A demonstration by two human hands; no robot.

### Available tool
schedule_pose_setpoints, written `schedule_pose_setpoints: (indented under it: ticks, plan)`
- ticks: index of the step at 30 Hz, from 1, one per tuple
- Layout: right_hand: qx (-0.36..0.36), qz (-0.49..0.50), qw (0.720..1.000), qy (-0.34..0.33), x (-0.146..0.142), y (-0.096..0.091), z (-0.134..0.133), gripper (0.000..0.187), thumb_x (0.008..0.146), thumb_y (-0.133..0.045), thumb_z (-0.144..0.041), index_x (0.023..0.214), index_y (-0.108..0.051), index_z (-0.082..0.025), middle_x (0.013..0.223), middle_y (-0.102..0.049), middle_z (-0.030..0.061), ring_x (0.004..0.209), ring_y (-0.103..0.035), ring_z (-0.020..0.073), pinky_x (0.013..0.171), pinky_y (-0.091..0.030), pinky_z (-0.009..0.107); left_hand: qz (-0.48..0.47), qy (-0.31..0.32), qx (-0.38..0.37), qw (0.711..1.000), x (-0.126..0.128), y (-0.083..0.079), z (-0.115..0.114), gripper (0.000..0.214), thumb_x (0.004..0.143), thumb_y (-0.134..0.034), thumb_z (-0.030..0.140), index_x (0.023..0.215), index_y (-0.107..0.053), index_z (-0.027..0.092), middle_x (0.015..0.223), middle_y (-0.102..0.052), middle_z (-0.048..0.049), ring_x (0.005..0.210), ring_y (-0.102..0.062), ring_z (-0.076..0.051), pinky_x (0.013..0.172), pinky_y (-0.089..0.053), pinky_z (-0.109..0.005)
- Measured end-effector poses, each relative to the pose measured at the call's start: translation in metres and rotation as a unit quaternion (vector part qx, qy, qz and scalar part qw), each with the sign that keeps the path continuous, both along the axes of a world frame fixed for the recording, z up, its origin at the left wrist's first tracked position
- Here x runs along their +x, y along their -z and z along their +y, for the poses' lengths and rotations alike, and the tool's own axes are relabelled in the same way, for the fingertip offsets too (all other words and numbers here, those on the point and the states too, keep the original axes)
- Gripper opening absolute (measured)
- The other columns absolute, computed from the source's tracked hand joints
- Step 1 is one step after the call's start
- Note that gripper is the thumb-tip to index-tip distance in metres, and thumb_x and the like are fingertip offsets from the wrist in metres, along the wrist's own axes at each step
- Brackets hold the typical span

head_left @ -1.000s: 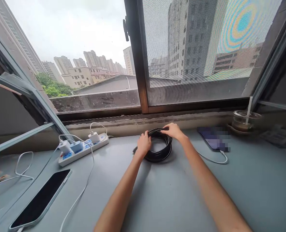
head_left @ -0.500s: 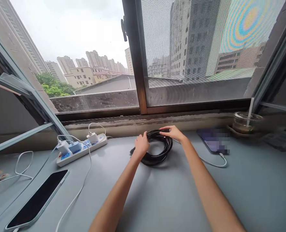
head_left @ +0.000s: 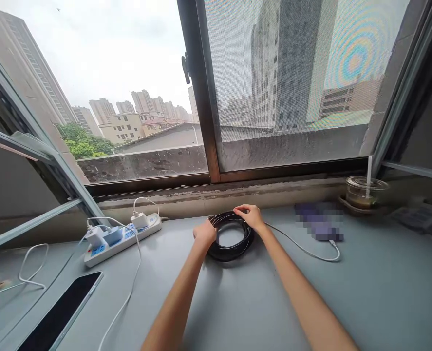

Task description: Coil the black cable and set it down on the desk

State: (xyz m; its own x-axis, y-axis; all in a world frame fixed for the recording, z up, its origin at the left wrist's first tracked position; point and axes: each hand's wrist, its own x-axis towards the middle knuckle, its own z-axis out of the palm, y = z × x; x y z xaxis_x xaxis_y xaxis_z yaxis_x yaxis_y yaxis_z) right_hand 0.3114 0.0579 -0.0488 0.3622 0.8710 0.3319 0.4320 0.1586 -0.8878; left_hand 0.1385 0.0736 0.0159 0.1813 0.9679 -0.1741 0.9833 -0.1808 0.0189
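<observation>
A coil of black cable [head_left: 234, 248] lies on the grey sill surface [head_left: 259, 302] just in front of the window. My left hand [head_left: 204, 233] is closed around the coil's left side. My right hand [head_left: 250, 217] pinches the coil's far right edge with bent fingers. Both forearms reach forward from the bottom of the view.
A white power strip [head_left: 122, 234] with plugged chargers sits left, its white cables trailing toward a dark phone [head_left: 60, 314] at the bottom left. A second phone [head_left: 318, 222] with a white cable lies right. A plastic cup with a straw [head_left: 365, 191] stands at the far right.
The camera has tilted up a little, so everything sits lower in the view. My left hand has closed further round the coil's left side; my right hand stays pinched on its far edge.
</observation>
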Motion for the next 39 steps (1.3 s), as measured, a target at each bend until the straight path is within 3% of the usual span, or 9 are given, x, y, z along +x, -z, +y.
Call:
schedule_pose_setpoints:
  ticks: [8, 13, 17, 21, 26, 29, 33, 36, 39]
  plan:
    - [-0.008, -0.011, 0.998, 0.063, -0.004, 0.013, 0.000, 0.029, 0.086, -0.057, -0.041, 0.087, -0.064, -0.013, 0.083, -0.065, 0.0016, 0.076, -0.061, 0.0133, 0.074, -0.051, 0.033, -0.079, 0.002, 0.025, 0.997, -0.009, 0.013, 0.002, 0.042, 0.086, -0.041, 0.032, 0.122, -0.049, 0.011, 0.116, -0.063, -0.0213, 0.112, -0.058, -0.032, 0.092, -0.039, -0.044]
    - [-0.001, -0.005, 0.996, 0.093, -0.007, 0.018, -0.003, 0.027, 0.087, -0.056, -0.040, 0.088, -0.063, -0.014, 0.087, -0.065, 0.0024, 0.079, -0.061, 0.0134, 0.076, -0.051, 0.033, -0.200, 0.043, 0.008, 0.979, -0.035, 0.019, 0.006, 0.045, 0.081, -0.048, 0.045, 0.118, -0.055, 0.019, 0.116, -0.066, -0.0088, 0.108, -0.060, -0.025, 0.087, -0.044, -0.031]
    - [0.001, 0.014, 0.995, 0.102, -0.008, 0.021, -0.003, 0.025, 0.087, -0.056, -0.038, 0.090, -0.063, -0.014, 0.092, -0.065, 0.0035, 0.085, -0.061, 0.0145, 0.080, -0.050, 0.035, -0.275, 0.037, 0.025, 0.960, -0.056, 0.023, -0.005, 0.052, 0.081, -0.044, 0.054, 0.118, -0.055, 0.018, 0.113, -0.067, -0.0093, 0.106, -0.061, -0.023, 0.086, -0.045, -0.029]
    - [0.008, 0.050, 0.992, 0.113, -0.009, 0.021, -0.005, 0.026, 0.087, -0.056, -0.036, 0.098, -0.063, -0.014, 0.102, -0.065, 0.0063, 0.095, -0.061, 0.0171, 0.087, -0.048, 0.040, -0.220, -0.016, 0.067, 0.973, -0.065, 0.015, -0.026, 0.064, 0.075, -0.038, 0.070, 0.101, -0.059, 0.016, 0.111, -0.064, -0.0163, 0.106, -0.059, -0.032, 0.087, -0.043, -0.040]
    - [0.030, 0.089, 0.993, 0.068, -0.014, 0.023, -0.022, 0.035, 0.079, -0.052, -0.043, 0.099, -0.067, -0.018, 0.099, -0.071, 0.0096, 0.093, -0.065, 0.0234, 0.086, -0.049, 0.037, -0.196, -0.023, 0.021, 0.980, -0.068, 0.009, -0.033, 0.059, 0.072, -0.036, 0.075, 0.076, -0.053, 0.019, 0.091, -0.069, -0.0157, 0.094, -0.063, -0.035, 0.079, -0.046, -0.043]
    - [0.046, 0.105, 0.993, 0.033, -0.018, 0.023, -0.033, 0.037, 0.072, -0.054, -0.046, 0.093, -0.067, -0.018, 0.095, -0.072, 0.0090, 0.091, -0.066, 0.0252, 0.083, -0.050, 0.035, -0.295, -0.026, -0.033, 0.955, -0.067, 0.020, -0.028, 0.047, 0.074, -0.046, 0.065, 0.077, -0.050, 0.019, 0.086, -0.069, -0.0120, 0.080, -0.067, -0.029, 0.061, -0.050, -0.034]
    - [0.049, 0.122, 0.991, 0.019, -0.020, 0.022, -0.036, 0.037, 0.069, -0.057, -0.046, 0.091, -0.066, -0.018, 0.095, -0.072, 0.0104, 0.090, -0.067, 0.0269, 0.083, -0.051, 0.038, -0.435, -0.070, -0.140, 0.887, -0.061, 0.036, -0.025, 0.039, 0.079, -0.051, 0.055, 0.090, -0.045, 0.018, 0.064, -0.061, 0.0000, 0.047, -0.060, -0.017, 0.043, -0.046, -0.027]
    - [0.045, 0.130, 0.990, 0.013, -0.018, 0.024, -0.032, 0.043, 0.067, -0.060, -0.045, 0.099, -0.063, -0.018, 0.096, -0.072, 0.0101, 0.090, -0.067, 0.0258, 0.084, -0.051, 0.038, -0.497, -0.085, -0.145, 0.851, -0.057, 0.042, -0.021, 0.032, 0.079, -0.056, 0.046, 0.090, -0.047, 0.017, 0.060, -0.056, 0.0032, 0.045, -0.057, -0.014, 0.043, -0.046, -0.026]
    - [0.035, 0.135, 0.990, 0.008, -0.014, 0.028, -0.026, 0.051, 0.064, -0.065, -0.046, 0.106, -0.060, -0.017, 0.095, -0.071, 0.0099, 0.087, -0.067, 0.0247, 0.083, -0.051, 0.038, -0.506, -0.068, -0.101, 0.854, -0.058, 0.043, -0.016, 0.028, 0.081, -0.053, 0.040, 0.096, -0.051, 0.016, 0.061, -0.058, 0.0017, 0.047, -0.057, -0.014, 0.044, -0.045, -0.026]
